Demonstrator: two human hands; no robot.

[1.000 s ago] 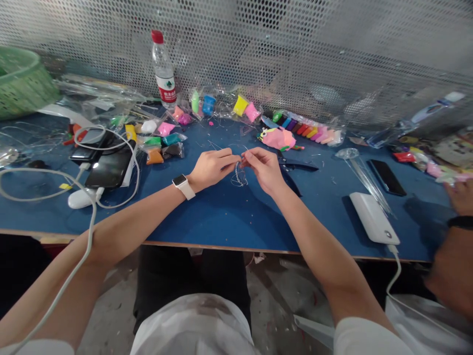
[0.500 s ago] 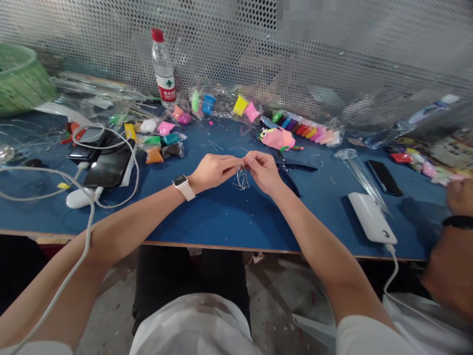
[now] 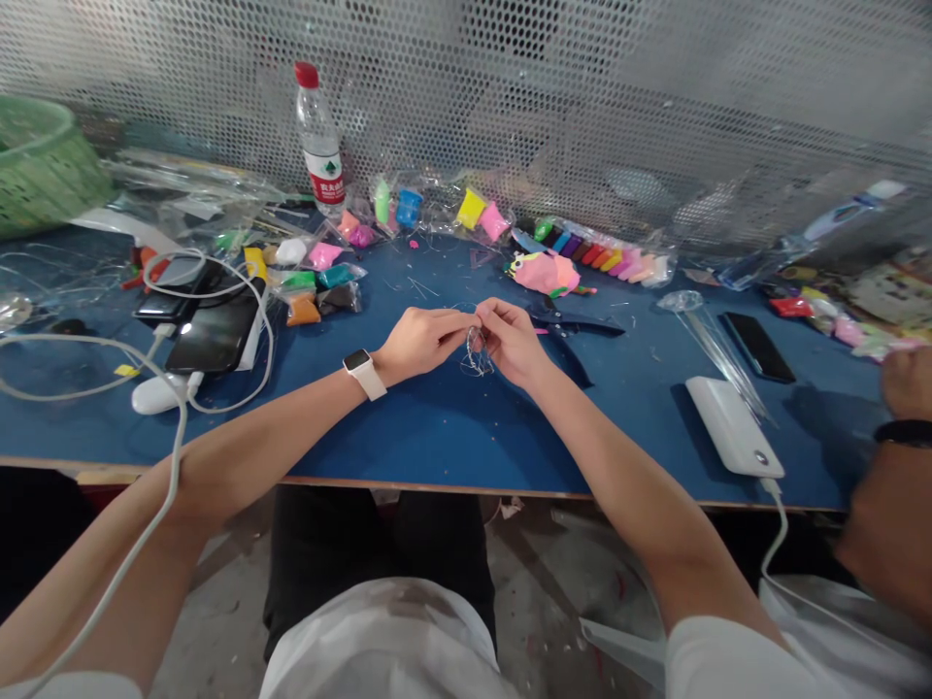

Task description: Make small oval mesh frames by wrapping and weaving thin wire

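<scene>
A small tangle of thin silvery wire (image 3: 478, 361) hangs below my fingertips, over the blue table (image 3: 451, 437). My left hand (image 3: 423, 340) pinches it from the left, its fingers pressed together. From the right, my right hand (image 3: 514, 338) pinches the same wire, its fingertips meeting those of the left. Just beyond my right hand lie pliers with dark handles (image 3: 575, 325), partly hidden by the hand. A pink clay figure with a yellow head (image 3: 546, 274) rests behind them.
Clay packets (image 3: 320, 280) and a bottle (image 3: 320, 146) stand at the back left. Phones (image 3: 211, 335) and a white cable lie left. At right are a power bank (image 3: 734, 427), a black phone (image 3: 758, 347) and another person's hand (image 3: 907, 383). A green basket (image 3: 44, 170) sits far left.
My right hand's fingers have shifted slightly around the wire, and the wire tangle has turned a little. My left hand has hardly moved.
</scene>
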